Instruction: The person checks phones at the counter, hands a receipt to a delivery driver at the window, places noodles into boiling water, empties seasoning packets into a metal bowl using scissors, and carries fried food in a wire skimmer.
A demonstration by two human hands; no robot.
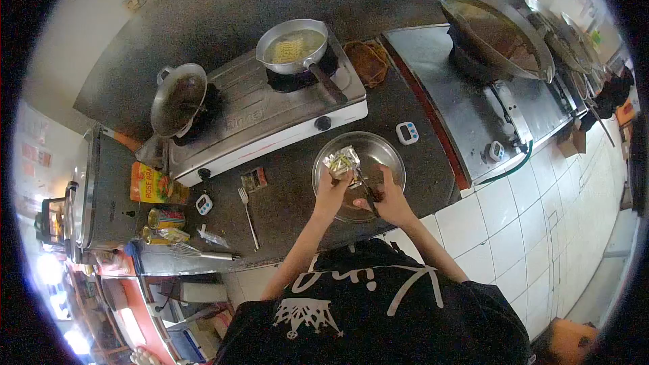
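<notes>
Over a round metal bowl (pixel 324 199) on the dark counter, my left hand (pixel 332 192) holds a shiny silver and green packet (pixel 342 162). My right hand (pixel 389 201) grips dark-handled scissors (pixel 368 196), whose blades point up at the packet's right side. Whether the blades touch the packet is too small to tell. Behind the bowl, a pan (pixel 292 47) on the gas stove holds a yellow noodle block in liquid. A blue and white timer (pixel 407 133) lies to the right of the bowl.
The white stove (pixel 270 128) also bears a wok (pixel 178 100); the pan's handle (pixel 327 84) sticks out toward the front. At left are a fork (pixel 249 219), a whisk (pixel 203 253), cans (pixel 166 218) and a yellow bag (pixel 150 182). A large oil wok (pixel 497 30) stands at right.
</notes>
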